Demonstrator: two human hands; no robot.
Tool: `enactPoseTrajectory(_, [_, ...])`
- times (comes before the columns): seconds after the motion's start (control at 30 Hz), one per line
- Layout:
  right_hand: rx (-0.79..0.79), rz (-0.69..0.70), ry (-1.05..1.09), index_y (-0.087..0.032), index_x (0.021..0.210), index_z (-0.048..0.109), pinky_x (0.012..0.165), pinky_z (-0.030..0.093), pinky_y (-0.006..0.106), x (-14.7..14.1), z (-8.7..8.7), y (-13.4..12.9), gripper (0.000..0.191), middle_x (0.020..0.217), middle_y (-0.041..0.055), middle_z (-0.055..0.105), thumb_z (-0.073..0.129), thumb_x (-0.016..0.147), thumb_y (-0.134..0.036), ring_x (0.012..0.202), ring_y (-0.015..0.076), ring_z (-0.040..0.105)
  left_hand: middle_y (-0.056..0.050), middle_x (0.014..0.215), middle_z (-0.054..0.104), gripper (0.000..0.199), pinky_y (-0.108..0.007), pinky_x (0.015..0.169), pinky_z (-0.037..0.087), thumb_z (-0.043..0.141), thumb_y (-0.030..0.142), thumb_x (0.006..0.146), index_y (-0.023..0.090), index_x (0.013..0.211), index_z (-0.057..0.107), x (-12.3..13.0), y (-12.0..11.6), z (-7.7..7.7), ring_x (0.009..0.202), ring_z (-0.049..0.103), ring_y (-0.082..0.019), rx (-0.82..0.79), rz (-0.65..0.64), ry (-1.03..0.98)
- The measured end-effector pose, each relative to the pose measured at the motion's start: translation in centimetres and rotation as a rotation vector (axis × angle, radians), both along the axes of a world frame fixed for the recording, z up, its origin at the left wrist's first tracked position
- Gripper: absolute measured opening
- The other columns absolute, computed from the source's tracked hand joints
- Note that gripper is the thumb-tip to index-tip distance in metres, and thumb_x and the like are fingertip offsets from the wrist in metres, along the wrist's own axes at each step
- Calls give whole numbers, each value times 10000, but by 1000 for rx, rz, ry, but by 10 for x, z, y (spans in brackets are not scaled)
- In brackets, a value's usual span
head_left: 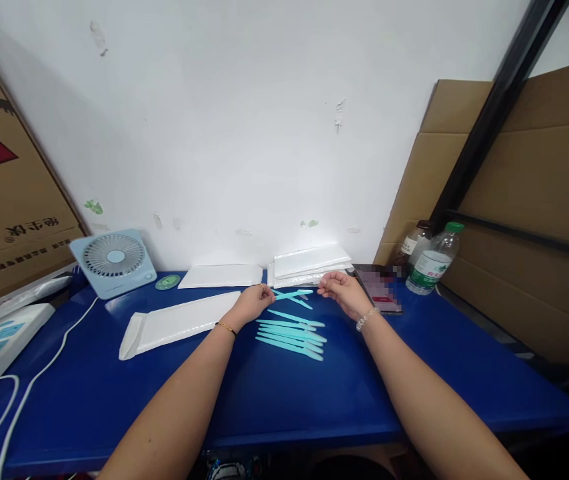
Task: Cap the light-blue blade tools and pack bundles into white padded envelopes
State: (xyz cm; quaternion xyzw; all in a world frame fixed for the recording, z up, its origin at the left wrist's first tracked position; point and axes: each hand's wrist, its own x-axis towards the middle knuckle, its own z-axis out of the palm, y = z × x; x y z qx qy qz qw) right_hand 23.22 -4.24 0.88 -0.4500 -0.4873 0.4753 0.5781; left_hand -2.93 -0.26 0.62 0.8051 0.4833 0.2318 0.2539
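My left hand (pixel 253 301) is closed in a pinch on the handle ends of two turquoise eyebrow razors (pixel 292 295), which cross each other just above the table. Just right of their tips, my right hand (pixel 343 292) has its fingers loosely curled and apart, with nothing visible in them. Below both hands, several more turquoise eyebrow razors (pixel 289 337) lie side by side on the blue table (pixel 309 400), wider ends to the right. A long white padded mailer (pixel 179 325) lies flat beside my left hand, its flap end at the left.
Behind my hands lie another white mailer (pixel 222 276) and a mailer stack (pixel 312 260). A phone (pixel 379 291) and two bottles (pixel 433 263) stand at right. At left are a blue fan (pixel 114 261), a round green disc (pixel 168 283), a power strip (pixel 9 340) and white cables.
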Motion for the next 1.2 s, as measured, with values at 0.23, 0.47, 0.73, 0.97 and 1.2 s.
enactPoseTrajectory(0.23, [-13, -56, -98, -149, 692, 574, 408, 405, 201, 1, -3, -1, 386, 585, 24, 634, 743, 652, -494, 465, 110, 584, -22, 735, 614, 243, -245, 581, 380, 518, 386, 778, 163, 807, 611, -1, 0, 3, 670, 530, -148, -36, 0, -59])
enactPoseTrajectory(0.47, [6, -24, -123, -152, 683, 557, 413, 408, 202, -8, -8, 0, 398, 589, 21, 641, 722, 665, -513, 463, 109, 591, -18, 723, 605, 277, -246, 583, 376, 522, 423, 761, 164, 802, 613, 0, 1, 1, 654, 513, -144, -54, -14, -81])
enactPoseTrajectory(0.73, [-24, 57, -312, -173, 696, 539, 444, 421, 231, -15, -8, -4, 386, 611, 28, 657, 639, 730, -545, 471, 131, 594, -23, 716, 625, 293, -248, 588, 403, 554, 436, 750, 161, 794, 644, 3, -6, 5, 655, 545, -153, -107, -122, 8])
enactPoseTrajectory(0.97, [203, -172, -1011, -184, 743, 686, 661, 435, 275, -19, -19, 15, 240, 767, 50, 663, 585, 800, -393, 718, 178, 590, -62, 1243, 571, 342, -340, 925, 394, 455, 327, 874, 239, 1176, 588, 12, -5, -3, 1120, 492, -234, 267, -46, 236])
enactPoseTrajectory(1.2, [130, -101, -1090, -190, 710, 693, 643, 424, 253, -11, -26, 25, 67, 776, 34, 651, 654, 729, -241, 710, 159, 584, -49, 1048, 626, 212, -337, 859, 401, 532, 339, 829, 248, 971, 659, 14, -2, -7, 1033, 519, -238, 269, -2, 293])
